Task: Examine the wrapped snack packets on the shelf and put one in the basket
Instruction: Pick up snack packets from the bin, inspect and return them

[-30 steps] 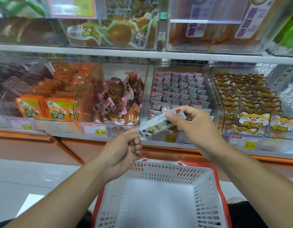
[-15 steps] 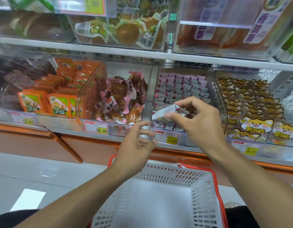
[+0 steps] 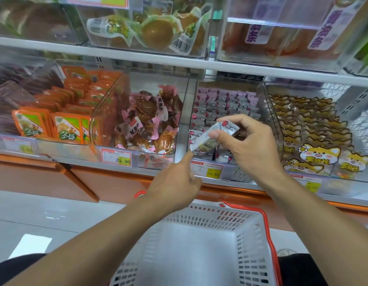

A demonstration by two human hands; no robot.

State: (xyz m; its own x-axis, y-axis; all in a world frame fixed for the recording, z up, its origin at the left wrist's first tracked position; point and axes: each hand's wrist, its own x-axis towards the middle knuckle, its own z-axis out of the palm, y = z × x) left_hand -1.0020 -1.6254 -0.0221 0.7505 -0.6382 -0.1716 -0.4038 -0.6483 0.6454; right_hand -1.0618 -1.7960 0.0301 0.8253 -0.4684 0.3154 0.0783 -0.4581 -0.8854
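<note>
We see the shelf (image 3: 199, 65) w/ clear bins; white basket w/ red rim (image 3: 249, 234) sits below, nothing in it. Right hand (image 3: 253, 145) pinches a grey-white snack packet (image 3: 207, 139) btwn thumb & fingers, held just in front of the pink-packet bin (image 3: 269, 112). Left hand (image 3: 174, 182) holds nothing, index finger reaching up, tip just under the packet.

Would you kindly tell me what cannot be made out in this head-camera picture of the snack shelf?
- Print on the snack packet: too small, partly covered by the right hand.
- Left hand fingers: seen from behind, curled out of sight; whether they touch the packet is unclear.
- Basket near end: cut off by the bottom edge.
- Top-shelf bins: cut by the top edge, glare.
- Far price tags: blurred.
</note>
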